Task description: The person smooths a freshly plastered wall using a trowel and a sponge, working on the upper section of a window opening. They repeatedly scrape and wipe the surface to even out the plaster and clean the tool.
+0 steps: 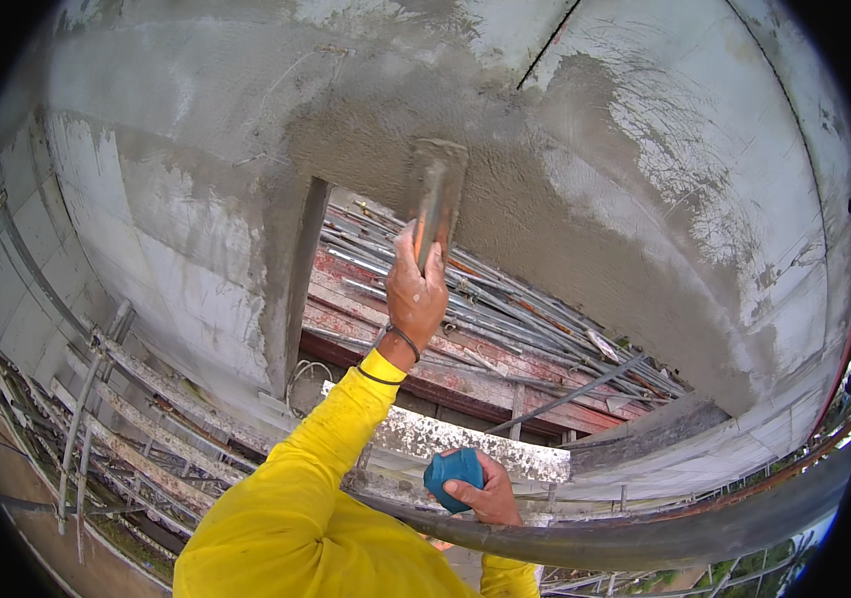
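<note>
My left hand [416, 294], in a yellow sleeve with dark bands at the wrist, reaches up and grips a plastering trowel [440, 164] by its handle. The trowel's long blade lies against wet grey mortar [505, 189] on the wall, just above the top edge of a rectangular opening. Lower down, close to my body, my right hand [490, 493] is closed around a teal, rounded, cup-like object [453, 478]. Whether that object is hollow or solid cannot be made out. The fingers behind it are partly hidden.
Through the opening, many metal poles [535, 309] lie piled over reddish planks [485, 369]. A white-flecked board [475, 444] runs below it. A thick dark pipe [685, 538] curves across the lower right. Scaffold bars [156, 379] stand at lower left beside pale wall panels [186, 229].
</note>
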Demonstrator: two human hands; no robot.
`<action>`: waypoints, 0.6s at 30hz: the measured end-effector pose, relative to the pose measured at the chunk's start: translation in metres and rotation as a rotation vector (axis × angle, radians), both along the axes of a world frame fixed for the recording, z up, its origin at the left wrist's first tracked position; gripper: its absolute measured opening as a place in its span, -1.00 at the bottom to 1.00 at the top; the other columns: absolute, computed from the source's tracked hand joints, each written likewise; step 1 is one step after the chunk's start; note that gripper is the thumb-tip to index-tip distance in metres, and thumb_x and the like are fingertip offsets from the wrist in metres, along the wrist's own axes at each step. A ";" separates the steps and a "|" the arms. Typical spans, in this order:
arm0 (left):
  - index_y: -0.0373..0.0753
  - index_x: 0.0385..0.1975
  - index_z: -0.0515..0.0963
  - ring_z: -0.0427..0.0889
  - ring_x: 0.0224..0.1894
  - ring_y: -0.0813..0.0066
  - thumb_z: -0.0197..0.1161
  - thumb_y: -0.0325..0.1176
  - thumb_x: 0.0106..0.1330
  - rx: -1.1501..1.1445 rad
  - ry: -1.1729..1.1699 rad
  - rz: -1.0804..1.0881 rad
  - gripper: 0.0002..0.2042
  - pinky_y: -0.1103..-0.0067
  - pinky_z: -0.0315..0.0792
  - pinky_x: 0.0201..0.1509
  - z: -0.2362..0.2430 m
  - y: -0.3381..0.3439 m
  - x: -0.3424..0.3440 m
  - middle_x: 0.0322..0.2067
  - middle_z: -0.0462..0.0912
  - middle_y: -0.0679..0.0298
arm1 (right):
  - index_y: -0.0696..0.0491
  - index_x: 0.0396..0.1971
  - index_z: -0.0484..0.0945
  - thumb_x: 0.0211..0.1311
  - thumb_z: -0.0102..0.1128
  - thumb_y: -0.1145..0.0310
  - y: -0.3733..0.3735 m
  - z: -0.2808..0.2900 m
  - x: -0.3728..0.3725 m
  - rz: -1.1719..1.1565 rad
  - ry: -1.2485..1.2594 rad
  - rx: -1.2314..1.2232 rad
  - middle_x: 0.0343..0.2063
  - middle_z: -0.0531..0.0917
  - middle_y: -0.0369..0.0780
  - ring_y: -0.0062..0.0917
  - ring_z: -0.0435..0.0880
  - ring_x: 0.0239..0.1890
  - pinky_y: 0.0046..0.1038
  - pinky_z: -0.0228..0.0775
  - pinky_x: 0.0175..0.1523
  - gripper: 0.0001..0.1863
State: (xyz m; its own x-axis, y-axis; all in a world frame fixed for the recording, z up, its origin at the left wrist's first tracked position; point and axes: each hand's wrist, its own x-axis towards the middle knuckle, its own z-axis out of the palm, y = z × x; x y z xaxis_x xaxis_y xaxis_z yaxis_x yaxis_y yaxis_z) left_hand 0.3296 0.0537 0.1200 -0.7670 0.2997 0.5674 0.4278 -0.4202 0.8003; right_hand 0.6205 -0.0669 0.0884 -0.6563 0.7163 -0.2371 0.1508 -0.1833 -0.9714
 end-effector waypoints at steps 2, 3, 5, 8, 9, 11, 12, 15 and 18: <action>-0.31 0.32 0.30 0.67 0.11 -0.18 0.24 -0.41 0.48 -0.003 -0.150 0.015 -0.53 0.23 0.59 0.11 0.005 0.001 -0.016 0.14 0.59 -0.20 | 0.16 0.13 0.60 0.20 0.57 0.35 0.001 0.000 0.000 0.028 -0.001 0.015 -0.14 0.75 -0.20 -0.53 0.75 -0.14 -0.43 0.63 0.00 -0.48; -0.30 0.32 0.30 0.67 0.12 -0.18 0.24 -0.41 0.47 0.002 -0.191 -0.004 -0.53 0.24 0.60 0.11 0.011 0.004 -0.015 0.14 0.59 -0.20 | 0.17 0.13 0.59 0.20 0.57 0.35 0.003 0.002 -0.004 0.054 -0.005 0.028 -0.14 0.75 -0.19 -0.52 0.75 -0.15 -0.43 0.64 -0.01 -0.47; -0.30 0.31 0.30 0.67 0.12 -0.17 0.25 -0.42 0.47 0.007 -0.038 0.011 -0.53 0.25 0.60 0.10 0.010 0.020 0.003 0.14 0.60 -0.18 | 0.17 0.14 0.59 0.20 0.57 0.34 0.004 0.009 -0.009 0.073 -0.007 0.032 -0.14 0.75 -0.18 -0.51 0.76 -0.15 -0.42 0.64 -0.02 -0.47; -0.30 0.32 0.32 0.68 0.11 -0.17 0.26 -0.41 0.47 -0.029 0.317 -0.010 -0.53 0.24 0.62 0.07 -0.027 0.026 0.049 0.14 0.61 -0.16 | 0.17 0.14 0.58 0.20 0.57 0.33 0.000 0.005 -0.006 0.068 -0.004 -0.032 -0.14 0.75 -0.16 -0.50 0.77 -0.15 -0.42 0.65 -0.02 -0.45; -0.30 0.32 0.33 0.68 0.10 -0.18 0.26 -0.40 0.47 -0.036 0.283 -0.098 -0.53 0.23 0.62 0.07 -0.032 0.016 0.055 0.13 0.61 -0.16 | 0.17 0.14 0.58 0.19 0.58 0.32 0.002 0.004 -0.003 0.052 0.002 -0.051 -0.14 0.74 -0.15 -0.49 0.77 -0.15 -0.41 0.65 -0.02 -0.45; -0.29 0.33 0.35 0.70 0.08 -0.17 0.26 -0.37 0.48 0.053 0.189 -0.083 -0.53 0.21 0.63 0.05 -0.033 0.003 0.043 0.12 0.63 -0.14 | 0.17 0.13 0.58 0.19 0.58 0.30 0.001 0.006 -0.003 0.012 -0.013 -0.014 -0.13 0.74 -0.17 -0.50 0.76 -0.14 -0.41 0.65 -0.02 -0.45; -0.28 0.35 0.34 0.72 0.06 -0.13 0.24 -0.37 0.50 0.023 0.087 -0.037 -0.53 0.23 0.63 0.05 -0.028 -0.004 0.025 0.10 0.64 -0.12 | 0.17 0.14 0.58 0.20 0.58 0.30 -0.002 0.009 -0.005 -0.009 0.003 -0.024 -0.13 0.74 -0.18 -0.51 0.76 -0.14 -0.42 0.65 -0.01 -0.45; -0.30 0.28 0.34 0.74 -0.14 0.02 0.20 -0.38 0.54 0.029 -0.002 0.177 -0.60 0.25 0.59 -0.11 0.006 -0.007 -0.023 -0.05 0.65 -0.09 | 0.15 0.14 0.59 0.20 0.59 0.25 -0.001 0.009 -0.004 -0.008 -0.049 -0.025 -0.13 0.73 -0.24 -0.57 0.70 -0.11 -0.47 0.58 0.05 -0.44; -0.33 0.29 0.34 0.72 -0.03 -0.10 0.20 -0.40 0.53 -0.045 -0.018 0.134 -0.60 0.26 0.60 -0.01 -0.001 0.022 -0.001 0.03 0.64 -0.16 | 0.12 0.15 0.60 0.20 0.59 0.23 0.003 0.013 -0.010 0.037 -0.066 -0.076 -0.12 0.72 -0.27 -0.61 0.67 -0.09 -0.50 0.52 0.07 -0.43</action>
State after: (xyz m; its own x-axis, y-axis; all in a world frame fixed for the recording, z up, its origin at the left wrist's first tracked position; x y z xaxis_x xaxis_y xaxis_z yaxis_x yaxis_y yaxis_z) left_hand 0.3290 0.0760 0.1185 -0.8118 0.2186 0.5415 0.4632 -0.3235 0.8251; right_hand 0.6109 -0.0644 0.1013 -0.6632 0.6702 -0.3331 0.2219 -0.2490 -0.9428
